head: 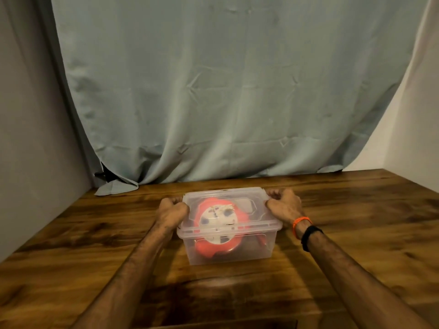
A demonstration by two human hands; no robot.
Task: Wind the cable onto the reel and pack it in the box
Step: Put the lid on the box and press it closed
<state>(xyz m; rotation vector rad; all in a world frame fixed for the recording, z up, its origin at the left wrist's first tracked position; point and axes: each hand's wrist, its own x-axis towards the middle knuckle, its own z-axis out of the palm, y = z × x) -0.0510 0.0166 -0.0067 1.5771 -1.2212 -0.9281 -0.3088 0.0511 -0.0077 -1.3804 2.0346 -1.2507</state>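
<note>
So the reel (217, 224), orange with a white face, sits inside the clear plastic box (231, 248), visible through the walls and top. I'm guessing the orange wrapped around it is the cable, but through the plastic it blurs into the reel body, so can't tell where one ends. The lid (225, 205) is on top of the box, lying flat across the rim.

Both hands are on the box at its short ends, so it sits squarely between them. The left hand (172, 211) has its fingers curled down over the lid's left edge, pressed against it. The right hand (283, 205) does the same on the right edge, knuckles bent, thumb side toward the near corner. Both are closed around the lid edge, not wide open.

Just behind the right hand, on the wrist, there's an orange band (300, 223) and a black band (310, 235) beside it.

Everything rests on a dark wooden table (356, 233), and beyond the hands a pale blue curtain (225, 91) hangs down to the table's far edge.
</note>
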